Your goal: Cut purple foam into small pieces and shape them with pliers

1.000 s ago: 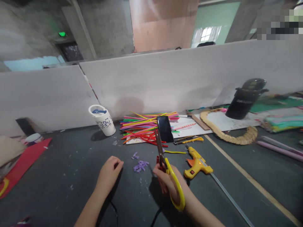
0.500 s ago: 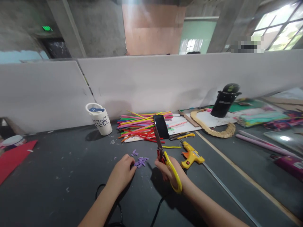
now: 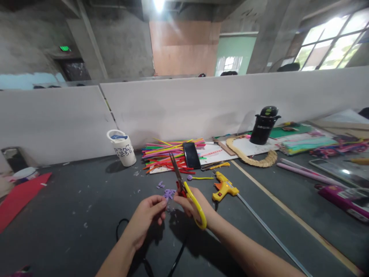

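Note:
My right hand (image 3: 191, 204) is closed around scissors (image 3: 192, 198) with yellow and red handles, their blades pointing up and away. My left hand (image 3: 151, 213) is raised a little, thumb and fingertips pinched on a small purple piece (image 3: 166, 198). Just beyond those fingers, a pile of small purple pieces (image 3: 170, 192) lies on the dark table. A few more purple bits (image 3: 160, 185) sit to its left. Behind the scissors lies a yellow stem with a purple ball (image 3: 189, 177) at its end.
Right of my hands is a yellow glue gun (image 3: 225, 187) with a long glue stick. Farther back are colourful pipe cleaners (image 3: 161, 152), a phone (image 3: 191, 156), a white cup (image 3: 124, 153) and a black bottle (image 3: 261, 129). A black cable (image 3: 178, 256) runs near my forearms.
My left hand has lifted from beside the purple pile, its fingertips now pinched together. My right hand has brought the scissors leftward, closer to it, uncovering the purple ball.

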Available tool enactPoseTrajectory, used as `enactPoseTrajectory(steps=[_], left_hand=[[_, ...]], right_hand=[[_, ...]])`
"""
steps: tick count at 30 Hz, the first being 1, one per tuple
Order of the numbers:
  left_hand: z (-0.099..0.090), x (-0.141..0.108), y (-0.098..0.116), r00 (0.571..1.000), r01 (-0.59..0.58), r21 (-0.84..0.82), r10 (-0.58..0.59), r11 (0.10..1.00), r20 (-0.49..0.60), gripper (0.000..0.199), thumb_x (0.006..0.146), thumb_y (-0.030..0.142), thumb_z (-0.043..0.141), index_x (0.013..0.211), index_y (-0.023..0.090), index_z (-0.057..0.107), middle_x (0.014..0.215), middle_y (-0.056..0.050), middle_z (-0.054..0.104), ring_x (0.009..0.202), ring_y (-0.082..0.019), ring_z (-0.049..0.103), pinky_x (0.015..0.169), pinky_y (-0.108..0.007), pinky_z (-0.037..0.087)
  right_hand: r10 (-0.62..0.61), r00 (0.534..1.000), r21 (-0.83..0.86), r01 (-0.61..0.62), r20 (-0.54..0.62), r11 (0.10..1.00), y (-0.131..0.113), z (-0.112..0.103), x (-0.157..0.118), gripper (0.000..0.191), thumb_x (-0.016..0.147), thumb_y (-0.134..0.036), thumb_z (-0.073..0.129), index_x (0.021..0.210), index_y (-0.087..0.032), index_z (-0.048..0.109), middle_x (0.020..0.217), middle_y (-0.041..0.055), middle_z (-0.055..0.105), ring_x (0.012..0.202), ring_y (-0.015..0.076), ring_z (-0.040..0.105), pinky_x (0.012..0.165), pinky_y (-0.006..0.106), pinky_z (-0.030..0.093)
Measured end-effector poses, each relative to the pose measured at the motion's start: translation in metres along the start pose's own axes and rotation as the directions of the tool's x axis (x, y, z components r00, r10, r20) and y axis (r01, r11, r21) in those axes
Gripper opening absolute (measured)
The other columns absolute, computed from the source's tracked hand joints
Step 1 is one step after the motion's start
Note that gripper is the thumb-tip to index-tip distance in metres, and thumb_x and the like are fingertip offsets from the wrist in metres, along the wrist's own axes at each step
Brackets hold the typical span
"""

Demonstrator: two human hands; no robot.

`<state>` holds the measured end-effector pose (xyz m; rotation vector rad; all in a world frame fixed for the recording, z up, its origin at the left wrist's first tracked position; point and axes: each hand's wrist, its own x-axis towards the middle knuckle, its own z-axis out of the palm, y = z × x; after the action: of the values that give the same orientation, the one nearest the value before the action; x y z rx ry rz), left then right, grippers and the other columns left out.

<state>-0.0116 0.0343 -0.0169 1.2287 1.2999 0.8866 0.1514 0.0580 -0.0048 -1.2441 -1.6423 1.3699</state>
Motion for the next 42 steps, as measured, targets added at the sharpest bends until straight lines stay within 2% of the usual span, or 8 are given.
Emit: enactPoseTrajectory(steps=[3,7,14,18,24,30,37,42], left_hand=[[0.007,-0.013,0.005,0.997,0.026,-0.154,-0.016,0.988,0.072,0.025,0.077,0.036,0.057,0.067,0.013,0.057,0.057,0.002,0.051,0.046,-0.007,0.044,0.045,-0.019,0.035],[0.004,-0.021,0.003,0.994,0.045,-0.264,-0.016,0.964,0.110,0.019,0.075,0.030,0.062,0.066,0.014,0.058,0.058,0.002,0.052,0.047,-0.006,0.044,0.044,-0.017,0.034],[0.002,-0.027,-0.005,0.986,0.086,-0.290,-0.039,0.953,0.163,0.014,0.070,0.023,0.067,0.064,0.013,0.060,0.055,0.002,0.053,0.046,-0.007,0.046,0.042,-0.017,0.035],[0.005,-0.026,-0.005,0.987,0.097,-0.295,-0.054,0.951,0.149,0.014,0.072,0.024,0.065,0.066,0.012,0.063,0.056,0.000,0.056,0.047,-0.008,0.048,0.044,-0.018,0.038],[0.008,-0.022,0.007,0.993,0.096,-0.262,-0.076,0.960,0.086,0.012,0.070,0.023,0.067,0.072,0.011,0.067,0.063,-0.002,0.060,0.052,-0.009,0.051,0.046,-0.020,0.041],[0.017,-0.014,0.017,0.996,0.087,-0.212,-0.081,0.973,0.036,0.010,0.063,0.016,0.069,0.072,0.011,0.067,0.060,-0.002,0.061,0.048,-0.011,0.052,0.043,-0.022,0.041],[0.027,-0.018,0.008,0.999,0.042,-0.254,-0.047,0.966,-0.012,0.009,0.062,0.019,0.070,0.065,0.012,0.066,0.058,-0.001,0.058,0.046,-0.009,0.049,0.041,-0.020,0.039],[0.023,-0.021,0.000,0.995,-0.026,-0.300,-0.004,0.954,-0.099,0.011,0.064,0.023,0.070,0.066,0.013,0.064,0.057,0.001,0.058,0.047,-0.008,0.048,0.042,-0.018,0.039]], right_hand=[[-0.023,0.996,-0.003,0.024,0.091,1.000,-0.013,0.003,-0.003,0.007,0.074,-0.019,0.052,0.068,-0.019,0.050,0.041,-0.0102,0.041,0.032,0.0068,0.038,0.035,0.018,0.033],[-0.055,0.991,-0.017,0.057,0.124,0.998,-0.018,0.004,-0.007,0.007,0.073,-0.017,0.055,0.068,-0.018,0.051,0.041,-0.0103,0.043,0.033,0.0060,0.039,0.035,0.016,0.032],[-0.082,0.965,0.006,0.083,0.247,0.997,0.002,0.006,-0.015,0.010,0.077,-0.026,0.054,0.071,-0.018,0.052,0.041,-0.0097,0.039,0.035,0.0064,0.039,0.036,0.016,0.033],[-0.107,0.957,-0.003,0.112,0.269,0.994,0.006,0.004,-0.018,0.010,0.079,-0.027,0.051,0.074,-0.019,0.051,0.044,-0.0090,0.041,0.038,0.0072,0.040,0.038,0.017,0.034],[-0.146,0.965,-0.100,0.171,0.216,0.980,0.002,-0.006,-0.019,0.008,0.080,-0.024,0.047,0.075,-0.019,0.048,0.049,-0.0081,0.042,0.039,0.0076,0.041,0.040,0.018,0.034],[-0.250,0.963,-0.274,0.267,0.097,0.924,0.002,-0.011,-0.016,0.007,0.074,-0.014,0.049,0.070,-0.019,0.052,0.066,-0.0029,0.054,0.060,0.0104,0.050,0.057,0.020,0.037],[-0.284,0.954,-0.388,0.300,0.100,0.871,0.005,-0.009,-0.019,0.006,0.076,-0.020,0.048,0.071,-0.019,0.051,0.063,-0.0015,0.055,0.056,0.0114,0.047,0.052,0.021,0.031],[-0.276,0.958,-0.392,0.282,0.074,0.876,0.005,-0.006,-0.021,0.012,0.077,-0.030,0.050,0.074,-0.019,0.050,0.061,-0.0032,0.051,0.054,0.0105,0.044,0.050,0.020,0.030]])
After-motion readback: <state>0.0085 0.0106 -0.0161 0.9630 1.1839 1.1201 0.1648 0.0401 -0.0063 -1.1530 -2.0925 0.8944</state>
